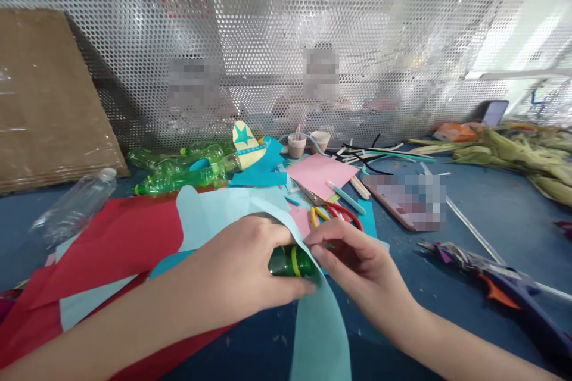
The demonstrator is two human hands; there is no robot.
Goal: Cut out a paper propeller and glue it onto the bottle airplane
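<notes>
My left hand [236, 274] is wrapped round a green plastic bottle [290, 262], whose neck with a yellow ring shows between my hands. A light blue paper sheet [223, 214] lies over and under the bottle and trails toward me as a strip. My right hand [357, 262] pinches the edge of that light blue paper next to the bottle's neck. Red paper [120, 238] lies under my left forearm.
Green bottles [183, 172] with a yellow star fin lie behind, beside pink paper [319, 172], scissors [335, 211], straws and two small cups [297, 144]. A clear bottle [75, 202] and cardboard [44, 101] sit left; a glue gun [500, 286] and corn husks [527, 155] right. Perforated metal screen behind.
</notes>
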